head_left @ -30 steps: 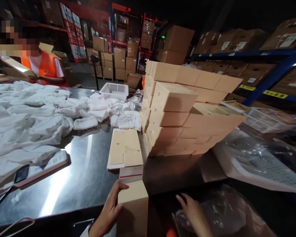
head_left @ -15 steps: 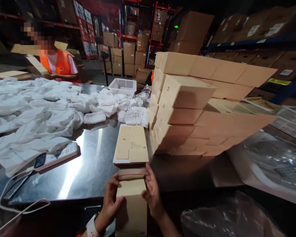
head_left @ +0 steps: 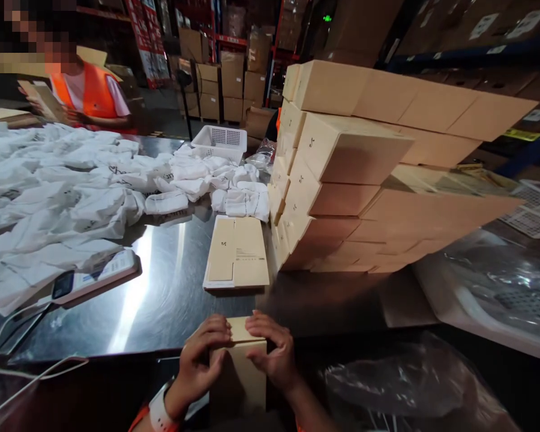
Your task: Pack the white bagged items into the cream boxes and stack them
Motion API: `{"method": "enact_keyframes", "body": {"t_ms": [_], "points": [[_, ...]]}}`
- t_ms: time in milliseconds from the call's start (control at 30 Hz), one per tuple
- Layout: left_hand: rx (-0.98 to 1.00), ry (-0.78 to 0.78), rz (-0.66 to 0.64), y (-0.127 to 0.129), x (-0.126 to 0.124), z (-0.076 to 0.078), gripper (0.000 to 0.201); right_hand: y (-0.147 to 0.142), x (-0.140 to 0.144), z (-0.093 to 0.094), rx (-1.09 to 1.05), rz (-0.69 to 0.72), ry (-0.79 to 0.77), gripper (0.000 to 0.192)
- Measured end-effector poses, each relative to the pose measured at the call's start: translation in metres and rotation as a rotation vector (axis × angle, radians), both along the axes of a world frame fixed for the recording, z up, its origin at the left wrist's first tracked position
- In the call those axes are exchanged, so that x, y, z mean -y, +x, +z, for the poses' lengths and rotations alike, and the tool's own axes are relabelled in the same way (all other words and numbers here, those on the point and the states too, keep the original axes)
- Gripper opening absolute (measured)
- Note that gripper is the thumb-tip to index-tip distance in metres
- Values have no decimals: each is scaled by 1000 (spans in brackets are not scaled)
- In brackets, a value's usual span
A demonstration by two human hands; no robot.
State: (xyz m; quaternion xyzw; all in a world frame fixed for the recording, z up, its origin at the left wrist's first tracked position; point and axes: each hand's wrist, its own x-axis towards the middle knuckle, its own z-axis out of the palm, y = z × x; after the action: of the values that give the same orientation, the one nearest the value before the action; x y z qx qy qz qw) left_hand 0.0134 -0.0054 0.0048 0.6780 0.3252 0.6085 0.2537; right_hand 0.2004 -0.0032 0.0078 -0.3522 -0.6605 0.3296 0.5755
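Observation:
A small tan cardboard box [head_left: 239, 384] stands at the near table edge, its top flap folded down. My left hand [head_left: 203, 354] grips the box's left side, fingers over the top and thumb on the front face. From the right, my right hand [head_left: 273, 351] holds it the same way, fingertips on the top panel. Just beyond lies a flat stack of unfolded tan cartons [head_left: 249, 255] with small printing. A tall stack of closed tan boxes [head_left: 326, 201] rises to the right of it.
White wrapped bundles [head_left: 72, 180] cover the table's left side. A handheld device with a screen [head_left: 94, 276] lies there, its cable trailing left. A white basket [head_left: 219, 141] stands behind. At right are a white bin [head_left: 436, 294] and clear plastic [head_left: 405, 384]. A co-worker in an orange vest [head_left: 92, 90] handles cardboard.
The upright flap with the red line has been folded down onto the box top. Both hands have moved onto the top. The view has shifted slightly.

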Motion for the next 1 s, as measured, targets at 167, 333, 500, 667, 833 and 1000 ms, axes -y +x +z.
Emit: {"method": "enact_keyframes", "body": {"t_ms": [167,333,500,667,833,1000], "points": [[-8,20,-9,0,1,2,12,0,2,0,1,-21,11,31],[-8,20,-5,0,1,0,12,-1,3,-1,5,-12,21,27],[-69,3,-43,-1,2,-1,17,-2,1,3,23,9,44,30],[-157,-13,-90,-8,-1,-4,12,-1,-1,9,105,92,110,21],[-162,82,-38,-10,-4,-17,25,0,-2,11,209,80,296,20],[-219,133,182,-6,10,-32,37,-1,3,9,304,-5,334,14]]}}
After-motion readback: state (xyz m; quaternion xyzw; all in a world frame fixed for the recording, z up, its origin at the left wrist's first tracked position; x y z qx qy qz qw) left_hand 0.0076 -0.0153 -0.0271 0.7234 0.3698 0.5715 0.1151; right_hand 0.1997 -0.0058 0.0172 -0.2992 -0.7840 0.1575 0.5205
